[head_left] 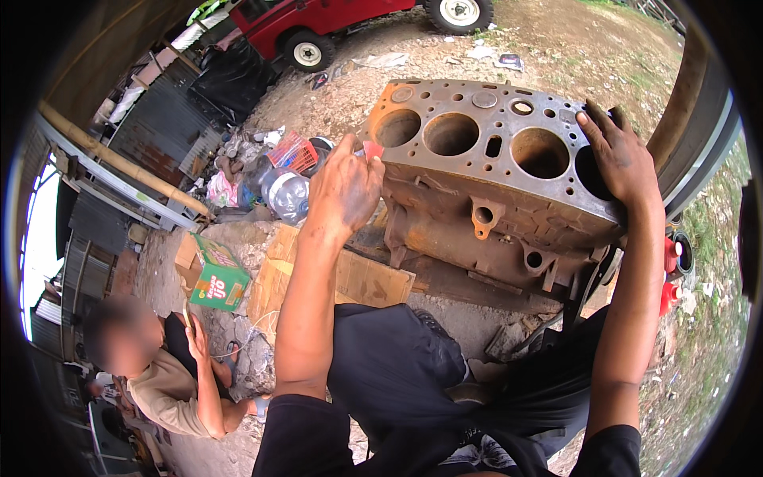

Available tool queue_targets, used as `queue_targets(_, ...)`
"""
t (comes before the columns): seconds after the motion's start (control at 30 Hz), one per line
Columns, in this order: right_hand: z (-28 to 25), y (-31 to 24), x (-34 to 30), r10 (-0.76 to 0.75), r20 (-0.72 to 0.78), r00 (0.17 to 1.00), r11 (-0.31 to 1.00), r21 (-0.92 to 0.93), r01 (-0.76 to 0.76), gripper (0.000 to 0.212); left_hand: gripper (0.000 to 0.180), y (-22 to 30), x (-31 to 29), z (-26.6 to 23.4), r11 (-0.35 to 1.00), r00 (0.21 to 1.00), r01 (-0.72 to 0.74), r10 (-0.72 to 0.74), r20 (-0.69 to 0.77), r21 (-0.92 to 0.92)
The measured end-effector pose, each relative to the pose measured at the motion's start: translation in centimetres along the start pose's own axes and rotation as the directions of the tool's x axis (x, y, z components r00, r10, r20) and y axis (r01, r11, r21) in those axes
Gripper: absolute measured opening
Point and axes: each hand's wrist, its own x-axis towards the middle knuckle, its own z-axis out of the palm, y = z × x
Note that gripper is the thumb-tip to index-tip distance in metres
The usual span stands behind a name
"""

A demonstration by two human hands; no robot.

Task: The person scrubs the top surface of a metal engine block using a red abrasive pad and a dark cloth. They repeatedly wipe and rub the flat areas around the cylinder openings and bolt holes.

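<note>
Head camera view, taken from left to right: at the near left we see a seated person (171, 389) in a tan top, one hand raised with a slim pale thing in it. Farther off on that side, a bamboo pole (127, 155) slants across in front of corrugated metal sheets (155, 127). Next we come to a green box (218, 274) with one flap open, and to its right a flattened sheet of cardboard (369, 280) on the ground. Beyond these, a large clear plastic bottle (288, 195) lies among litter, just beside a red basket (293, 153). At the far side stands a red vehicle (318, 17) with white wheels.

Right of the bottle, we find the left hand (346, 187) at the left end of the engine block, its fingers curled nearly closed around a small red piece (373, 149); we cannot tell what it is or whether it touches the metal. The engine block (453, 187), rusty along its near side and greyer on top, sits in the middle to right of the scene, four large bores facing up. The right hand (624, 155) rests on its right end beside the last bore, fingers extended and slightly parted, pointing to the far side, gripping nothing that we can see. Farther right, we see a brown post (687, 103) and red containers (671, 256).
</note>
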Motion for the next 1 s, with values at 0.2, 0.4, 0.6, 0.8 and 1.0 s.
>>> queue_targets(0.2, -0.4, -0.6, 0.1, 0.011, 0.002, 1.000, 0.999, 0.050, -0.011, 0.067, 0.050, -0.3, 2.2, -1.1, 0.991, 0.992, 0.088, -0.096, 0.082, 0.098)
queue_targets(0.4, -1.3, -1.8, -0.1, 0.055, 0.045, 0.998, 0.995, 0.076, -0.058, 0.067, 0.047, -0.7, 0.5, -0.2, 0.994, 0.999, 0.033, -0.032, -0.009, 0.101)
queue_targets(0.6, -0.7, -0.7, 0.0, 0.027, 0.011, 1.000, 0.998, 0.059, -0.028, 0.066, 0.042, -1.4, -0.3, 0.8, 0.993, 0.996, -0.020, 0.029, -0.084, 0.115)
queue_targets(0.8, -1.1, -1.2, 0.1, 0.051, 0.035, 0.998, 0.994, 0.092, -0.054, 0.070, 0.044, -0.9, 1.9, -1.6, 0.985, 0.988, 0.135, -0.141, 0.057, 0.104)
queue_targets(1.0, -0.5, -0.9, -0.3, 0.047, 0.015, 0.999, 0.997, 0.064, -0.048, 0.068, 0.046, -1.6, -0.4, 0.1, 0.997, 0.999, -0.012, 0.015, -0.034, 0.075)
